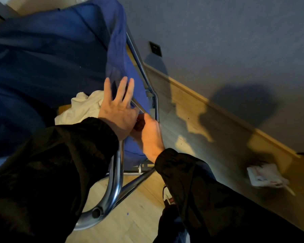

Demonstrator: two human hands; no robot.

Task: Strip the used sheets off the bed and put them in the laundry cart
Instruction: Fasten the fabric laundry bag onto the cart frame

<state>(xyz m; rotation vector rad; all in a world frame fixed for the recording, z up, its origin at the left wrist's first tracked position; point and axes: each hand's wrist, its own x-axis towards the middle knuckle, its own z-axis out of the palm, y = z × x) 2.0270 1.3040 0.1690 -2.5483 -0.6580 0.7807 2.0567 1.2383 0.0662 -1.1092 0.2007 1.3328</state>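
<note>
Spreading wide apart, the fingers [123,88] of the left hand [118,113] are laid flat against the blue fabric bag [42,55] of the laundry cart, near the frame's centre, with nothing clasped in them. Just below and to the right, the right hand [150,135] is curled at the cart's corner, where a small dark reddish thing [139,124] is seen between the two hands; what it is cannot be told, and whether the right fingers are closed on it or on the bag's edge cannot be told either. The two hands are touching or nearly so. Both wrists are covered by black jacket sleeves [51,163] that fill the lower part of the frame.

A crumpled white sheet [81,107] is seen just left of the left hand, lying within the blue bag. The bag is hung on a chrome tube frame [116,181], whose bent leg is seen at lower centre and whose rail runs up along the bag's right edge. A pale wooden floor [130,216] is seen beneath the cart. At the right, a grey wall [226,41] with a dark socket plate [155,48] is met by a wooden skirting board [218,106]. A blurred white packet [267,176] lies at the lower right, well apart from the cart.
</note>
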